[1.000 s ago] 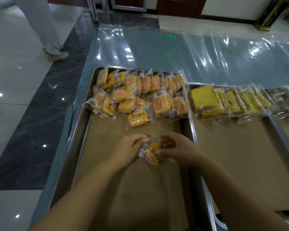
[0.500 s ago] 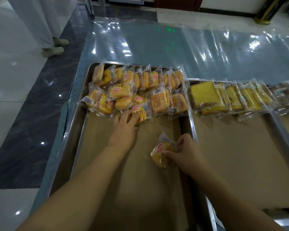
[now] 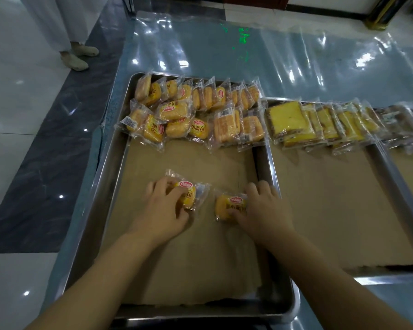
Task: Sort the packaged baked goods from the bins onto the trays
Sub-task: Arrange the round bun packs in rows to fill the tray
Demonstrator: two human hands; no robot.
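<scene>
Standing on the tiled floor (image 3: 22, 115) at far left is a person (image 3: 76, 55) in pale shoes, beside the plastic-covered tabletop (image 3: 296, 55). On it, the left steel tray (image 3: 103, 186) carries rows of wrapped small breads (image 3: 196, 110) across its far end, on a brown paper liner (image 3: 188, 270). Nearer us, our left hand (image 3: 162, 210) curls fingers and thumb round one small-bread packet (image 3: 192, 195), low over the liner. Just to its right, a second small-bread packet (image 3: 225, 208) sits in the pinch of our right hand (image 3: 265, 210), near the tray's right wall. We cannot tell whether either packet rests on the paper. The middle tray (image 3: 391, 279) holds wrapped yellow cake slices (image 3: 288, 120) in a leaning row; darker packets (image 3: 405, 122) lie farthest right.
</scene>
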